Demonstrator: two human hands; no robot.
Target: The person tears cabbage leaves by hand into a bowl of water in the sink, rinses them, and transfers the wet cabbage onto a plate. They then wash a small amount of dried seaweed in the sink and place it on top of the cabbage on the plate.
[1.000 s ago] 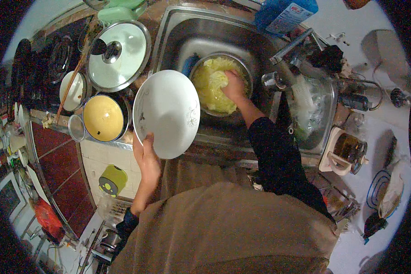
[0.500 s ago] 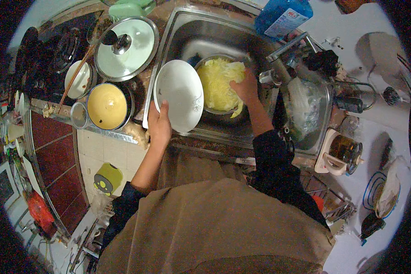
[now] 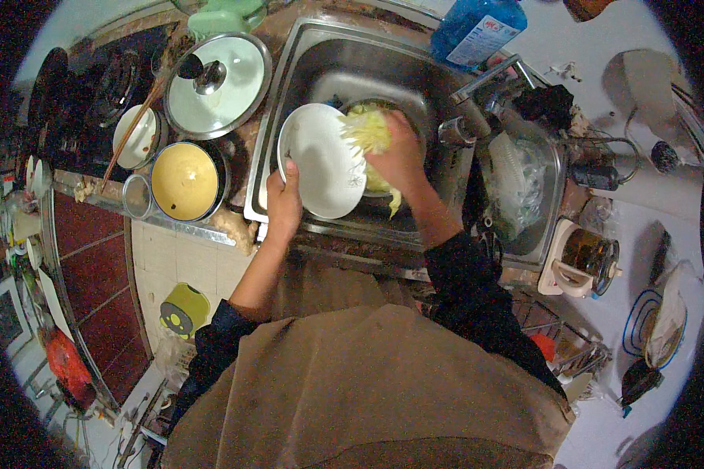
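My left hand [image 3: 284,205] grips the near left edge of a white oval plate [image 3: 319,172], thumb on top, and holds it tilted over the sink [image 3: 399,51]. In my right hand [image 3: 403,160] is a clump of pale yellow shredded cabbage [image 3: 365,130], fingers closed round it, at the plate's right rim. More cabbage shreds [image 3: 377,184] lie below in a round bowl in the sink, largely hidden by the plate and my right hand. One strand dangles below my right hand near the bowl's edge.
Left of the sink are a glass lid [image 3: 231,94], a pot of yellow liquid [image 3: 184,180], a white bowl [image 3: 137,139] with chopsticks [image 3: 129,144] and a clear cup [image 3: 138,195]. A faucet [image 3: 493,76], blue bottle [image 3: 477,31] and plastic-filled second basin [image 3: 516,187] are right.
My right hand has lifted a clump of cabbage from the bowl and brought it left to the plate. My left hand has shifted the plate slightly right, partly over the bowl.
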